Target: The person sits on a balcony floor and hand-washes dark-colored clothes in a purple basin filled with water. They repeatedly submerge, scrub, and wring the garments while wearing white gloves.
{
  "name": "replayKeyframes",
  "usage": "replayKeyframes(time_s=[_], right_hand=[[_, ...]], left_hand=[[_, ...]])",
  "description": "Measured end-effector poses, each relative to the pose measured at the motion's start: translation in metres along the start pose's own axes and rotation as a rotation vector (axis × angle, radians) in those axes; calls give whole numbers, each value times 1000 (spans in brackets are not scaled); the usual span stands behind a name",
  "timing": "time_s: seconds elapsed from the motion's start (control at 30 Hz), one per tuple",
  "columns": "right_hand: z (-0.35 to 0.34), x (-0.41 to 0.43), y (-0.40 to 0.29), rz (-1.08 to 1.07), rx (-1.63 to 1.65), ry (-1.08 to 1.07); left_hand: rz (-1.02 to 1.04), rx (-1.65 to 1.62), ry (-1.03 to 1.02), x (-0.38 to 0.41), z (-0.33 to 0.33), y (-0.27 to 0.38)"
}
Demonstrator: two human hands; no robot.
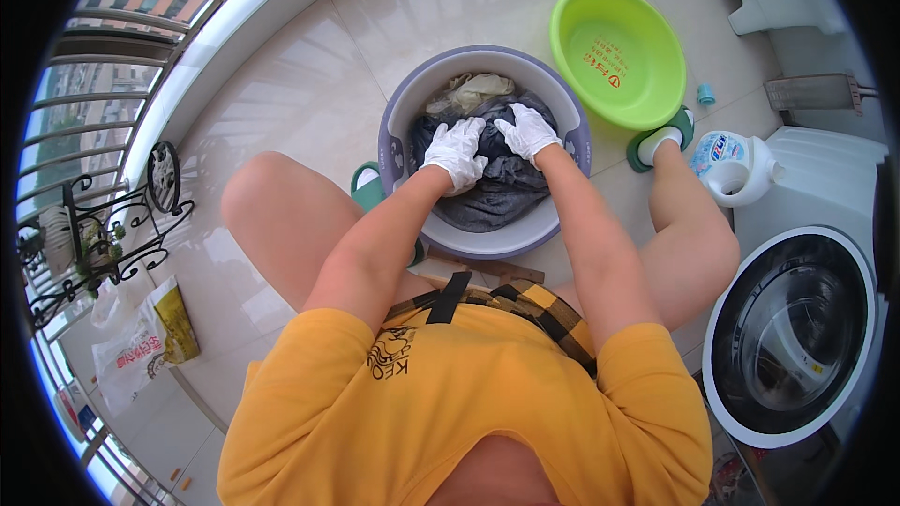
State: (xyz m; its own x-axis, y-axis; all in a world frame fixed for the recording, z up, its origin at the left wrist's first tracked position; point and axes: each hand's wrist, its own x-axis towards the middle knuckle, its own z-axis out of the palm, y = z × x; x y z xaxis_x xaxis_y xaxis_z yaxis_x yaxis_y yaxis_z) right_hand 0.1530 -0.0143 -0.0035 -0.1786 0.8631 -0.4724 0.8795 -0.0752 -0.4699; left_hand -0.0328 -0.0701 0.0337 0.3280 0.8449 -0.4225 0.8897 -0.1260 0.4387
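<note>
Both hands wear thin white gloves and rest inside a round grey-purple plastic basin (402,95). Under my left hand (455,154) lies dark wet cloth (485,204); its fingers and thumb are spread over the folds. My right hand (527,132) presses on the same cloth, fingers apart and fingertips against it. A pale, cream-coloured cloth (478,91) is bunched at the basin's far side, beyond the fingertips. Any water beneath the fabric is hidden.
A lime-green basin (640,42) stands right of the purple one. Near my right foot are a small blue cap (706,94) and a white detergent jug (735,167). A front-loading washing machine (791,337) is at right. Left are a black metal plant stand (163,176) and plastic bag (133,358).
</note>
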Motion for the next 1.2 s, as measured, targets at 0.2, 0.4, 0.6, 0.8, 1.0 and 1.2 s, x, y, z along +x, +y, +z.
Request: replayKeyframes(time_s=[0.2,0.4,0.6,0.8,1.0,1.2], right_hand=[[-78,-53,-17,-218,-220,-173],[-137,-143,-65,-500,-160,-199],[-101,-139,-41,-432,62,-194],[-111,-150,-81,-538,-157,-191],[-110,-151,-86,-428,-70,-65],[-106,-137,-90,-563,265,131]], left_hand=[[-553,-158,194,-25,13,3],[-785,-498,148,3,50,-52],[-609,-311,-68,-24,-25,2],[-16,383,-167,-38,-75,10],[235,394,-163,-37,-110,32],[282,93,-69,-64,-163,85]])
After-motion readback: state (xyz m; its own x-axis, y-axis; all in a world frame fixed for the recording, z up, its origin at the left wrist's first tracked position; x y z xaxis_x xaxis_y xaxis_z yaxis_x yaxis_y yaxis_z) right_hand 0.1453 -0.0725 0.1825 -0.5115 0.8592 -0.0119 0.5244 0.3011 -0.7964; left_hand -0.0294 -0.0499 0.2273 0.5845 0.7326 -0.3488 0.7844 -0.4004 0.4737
